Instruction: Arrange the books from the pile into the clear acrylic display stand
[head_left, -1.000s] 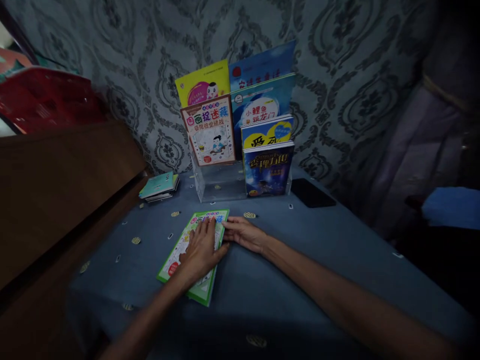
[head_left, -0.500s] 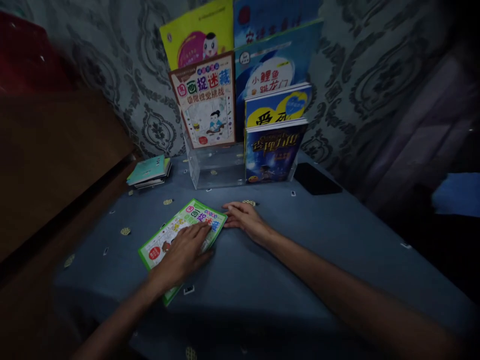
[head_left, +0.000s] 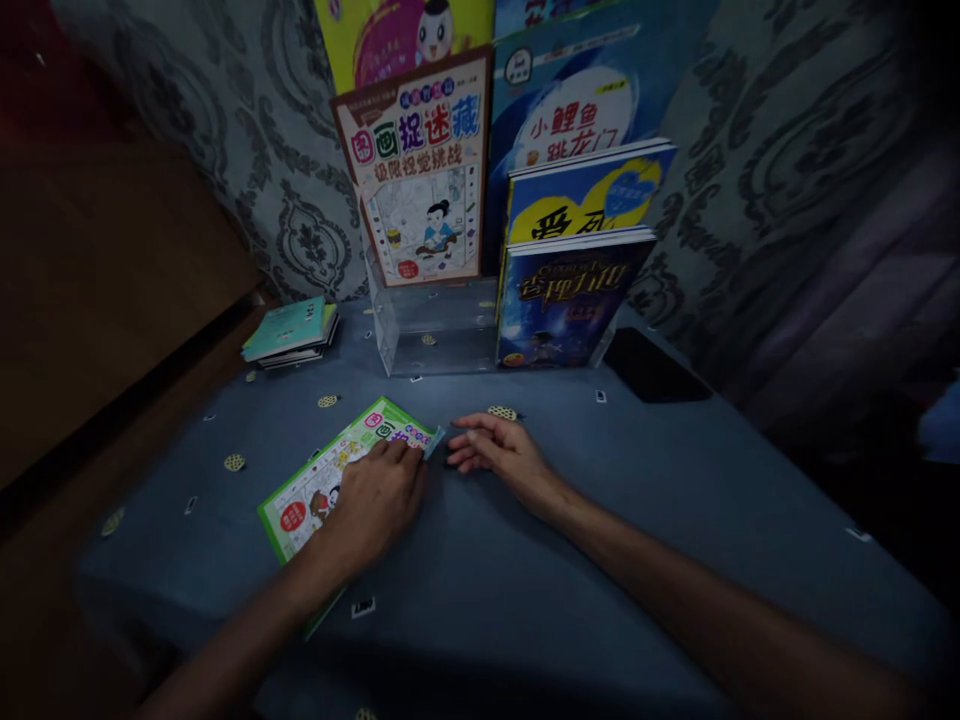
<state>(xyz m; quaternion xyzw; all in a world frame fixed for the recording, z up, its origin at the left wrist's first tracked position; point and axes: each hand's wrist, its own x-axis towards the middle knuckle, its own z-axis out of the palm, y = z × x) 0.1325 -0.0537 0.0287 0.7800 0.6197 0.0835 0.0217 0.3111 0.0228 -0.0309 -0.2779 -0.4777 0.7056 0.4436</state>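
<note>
A green-bordered picture book (head_left: 300, 500) lies slantwise near the front of the table. My left hand (head_left: 381, 490) rests over its right part, fingers bent and closed at the book's right side. The book's upper right corner looks slightly raised and bent by the fingertips. My thumb is hidden beneath the hand. Just right of that corner, my right hand (head_left: 510, 460) hovers low over or rests on the cloth, apart from the book. Its fingers are loosely curved, with nothing in them.
A clear acrylic stand (head_left: 435, 340) at the back holds a brown-bordered book (head_left: 431, 180), a dark blue book (head_left: 566, 300) and several others. A small stack of books (head_left: 289, 330) sits back left. A flat black object (head_left: 652, 365) lies right of the stand on the patterned tablecloth (head_left: 600, 580).
My left fingers have curled in at the book's right side, and its corner has bent up. My right hand has come slightly away from the book. The view has shifted closer and lower.
</note>
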